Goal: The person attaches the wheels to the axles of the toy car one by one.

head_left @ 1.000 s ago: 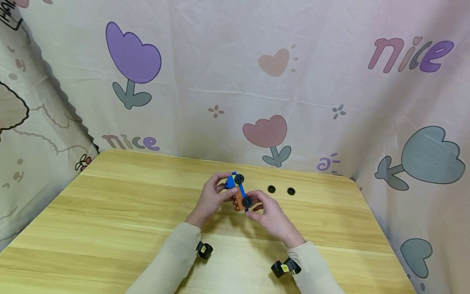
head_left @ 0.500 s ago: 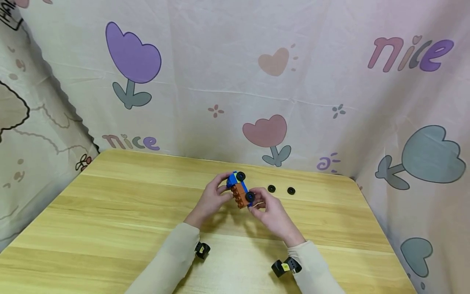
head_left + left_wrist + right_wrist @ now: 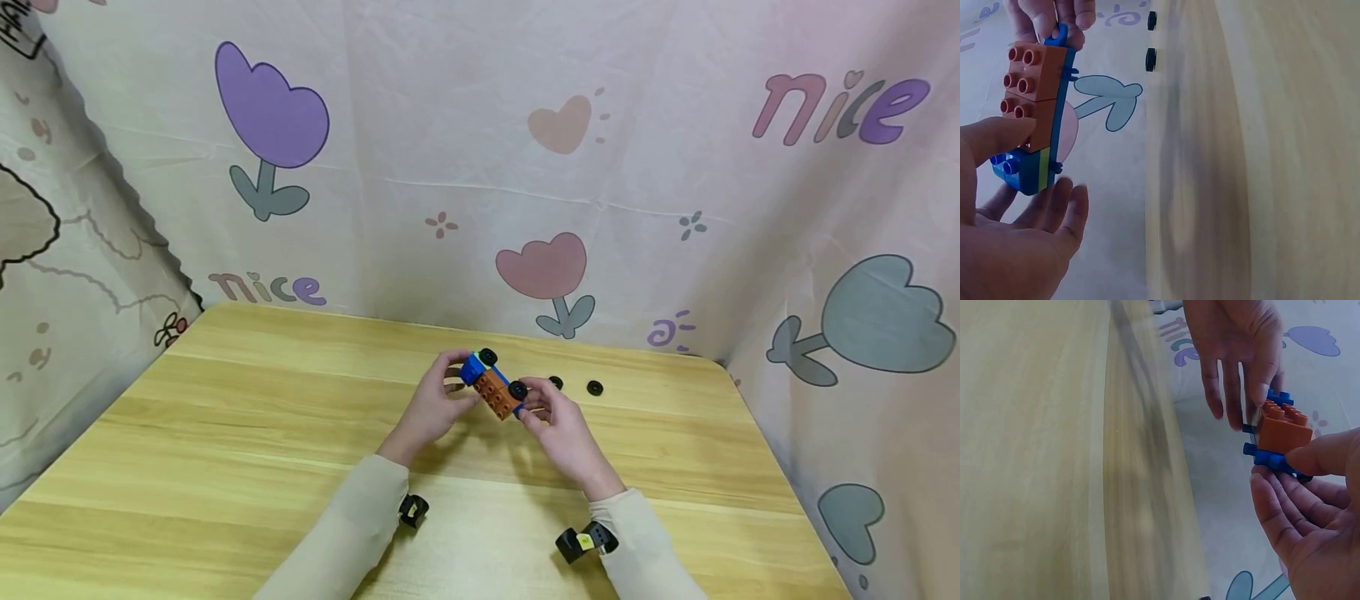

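Observation:
Both hands hold a small brick car, orange bricks [image 3: 497, 395] on a blue base, above the table. My left hand [image 3: 431, 410] grips its blue front end [image 3: 472, 369]; in the left wrist view the thumb of that hand [image 3: 1029, 250] lies on an orange brick [image 3: 1034, 122]. The rear end is pinched by my right hand [image 3: 561, 433], also seen in the right wrist view [image 3: 1322, 519] with its thumb by the blue base [image 3: 1269, 459]. Two black wheels [image 3: 517, 390] show on the side away from me; bare axle stubs [image 3: 1057, 167] show on the other side.
Two loose black wheels lie on the wooden table [image 3: 247, 450] beyond the right hand, one partly hidden [image 3: 556, 382] and one in full view [image 3: 595, 388]. A patterned cloth [image 3: 420, 125] hangs behind the table's far edge.
The car has tilted so that its studded top faces me more, its rear swinging up and to the right. My right hand has shifted slightly up and right with it.

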### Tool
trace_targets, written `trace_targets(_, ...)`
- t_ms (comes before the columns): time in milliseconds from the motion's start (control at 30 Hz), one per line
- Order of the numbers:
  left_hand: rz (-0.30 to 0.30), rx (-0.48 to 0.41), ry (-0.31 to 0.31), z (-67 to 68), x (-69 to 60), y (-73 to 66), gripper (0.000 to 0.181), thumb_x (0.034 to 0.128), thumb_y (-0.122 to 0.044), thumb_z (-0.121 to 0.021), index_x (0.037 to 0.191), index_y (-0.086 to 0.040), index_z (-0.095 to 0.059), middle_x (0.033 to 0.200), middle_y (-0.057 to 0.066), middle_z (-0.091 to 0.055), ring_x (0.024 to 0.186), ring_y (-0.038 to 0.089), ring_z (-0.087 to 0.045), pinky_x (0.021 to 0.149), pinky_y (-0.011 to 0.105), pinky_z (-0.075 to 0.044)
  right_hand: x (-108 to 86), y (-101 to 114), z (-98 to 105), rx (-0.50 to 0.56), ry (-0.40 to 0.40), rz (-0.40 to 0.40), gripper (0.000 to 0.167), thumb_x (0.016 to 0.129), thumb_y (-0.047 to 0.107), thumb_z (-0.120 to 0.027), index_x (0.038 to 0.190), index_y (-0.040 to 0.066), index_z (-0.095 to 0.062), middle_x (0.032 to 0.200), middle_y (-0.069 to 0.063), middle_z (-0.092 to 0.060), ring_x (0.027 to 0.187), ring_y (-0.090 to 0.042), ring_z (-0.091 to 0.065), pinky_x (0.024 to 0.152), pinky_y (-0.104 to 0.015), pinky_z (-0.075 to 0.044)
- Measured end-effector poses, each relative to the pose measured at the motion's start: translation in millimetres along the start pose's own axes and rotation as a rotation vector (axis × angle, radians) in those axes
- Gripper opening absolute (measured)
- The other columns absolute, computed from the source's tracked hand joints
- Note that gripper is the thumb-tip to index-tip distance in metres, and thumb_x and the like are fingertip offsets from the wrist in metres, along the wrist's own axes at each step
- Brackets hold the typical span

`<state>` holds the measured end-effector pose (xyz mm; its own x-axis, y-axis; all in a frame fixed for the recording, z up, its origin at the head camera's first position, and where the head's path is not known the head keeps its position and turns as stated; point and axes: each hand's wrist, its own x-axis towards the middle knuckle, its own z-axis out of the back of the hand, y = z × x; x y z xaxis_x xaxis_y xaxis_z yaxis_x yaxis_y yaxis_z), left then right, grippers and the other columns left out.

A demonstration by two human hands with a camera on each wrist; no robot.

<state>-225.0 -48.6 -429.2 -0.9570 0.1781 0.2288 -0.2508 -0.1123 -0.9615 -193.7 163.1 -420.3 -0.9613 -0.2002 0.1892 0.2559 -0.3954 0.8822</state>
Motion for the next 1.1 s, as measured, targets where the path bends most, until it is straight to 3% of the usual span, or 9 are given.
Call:
trace_targets(133,-0.018,0.078,-0.004,-2.0,-1.1,-1.1,0.064,0.0804,0.013,-0.072,0.136,-0.004,-0.045,0.135,0.012,-0.045,0.124,0.032,-0.045,0.104,0.043,-0.040,0.2,1.3,-0.2,0.027,-0.008,-0.029,0.043,0.091,-0.006,-0.063,0.132,0.000,-0.054,0.103,-0.008,-0.064,0.098,-0.022,-0.061,0.088,-0.034,-0.052)
trace_targets(333,-0.067,0.129,-0.034,-4.3,-2.6,0.7,0.066,0.0780,0.018,-0.069,0.135,-0.002,-0.044,0.135,0.012,-0.042,0.131,0.031,-0.040,0.107,0.042,-0.036,1.7,1.5,-2.7,0.059,-0.021,-0.079,0.042,0.090,-0.009,-0.062,0.131,-0.005,-0.054,0.103,-0.011,-0.064,0.099,-0.028,-0.061,0.090,-0.039,-0.052)
trace_targets(567,-0.130,0.251,-0.057,-3.1,-3.8,-1.4,0.063,0.0765,0.016,-0.071,0.131,-0.008,-0.050,0.133,0.009,-0.046,0.124,0.034,-0.046,0.105,0.050,-0.038,1.8,-1.0,0.1,0.084,-0.005,-0.068,0.040,0.091,-0.006,-0.062,0.130,-0.001,-0.056,0.101,-0.008,-0.064,0.098,-0.023,-0.062,0.090,-0.034,-0.051)
trace_targets(733,-0.198,0.328,-0.039,-0.2,-1.4,-2.8,0.055,0.0743,0.017,-0.072,0.121,-0.010,-0.060,0.128,0.008,-0.046,0.123,0.029,-0.042,0.104,0.045,-0.040,0.5,-1.1,2.2,0.112,0.002,-0.053,0.039,0.091,-0.006,-0.062,0.129,-0.002,-0.057,0.100,-0.008,-0.065,0.095,-0.023,-0.063,0.088,-0.033,-0.052)
trace_targets(900,-0.222,0.353,-0.003,0.3,-1.2,-2.8,0.044,0.0765,0.014,-0.073,0.111,-0.011,-0.065,0.128,0.008,-0.042,0.124,0.029,-0.037,0.102,0.041,-0.041,0.9,-1.3,2.6,0.126,0.005,-0.054,0.038,0.090,-0.006,-0.062,0.128,-0.003,-0.057,0.099,-0.009,-0.066,0.094,-0.024,-0.064,0.088,-0.033,-0.052)
trace_targets(1100,-0.219,0.354,-0.002,0.5,-0.4,-1.5,0.041,0.0756,0.013,-0.077,0.107,-0.011,-0.066,0.126,0.007,-0.042,0.123,0.028,-0.038,0.102,0.042,-0.042,-0.6,2.5,4.6,0.145,-0.009,-0.053,0.037,0.091,-0.006,-0.061,0.128,-0.004,-0.056,0.100,-0.010,-0.066,0.093,-0.024,-0.064,0.089,-0.035,-0.051)
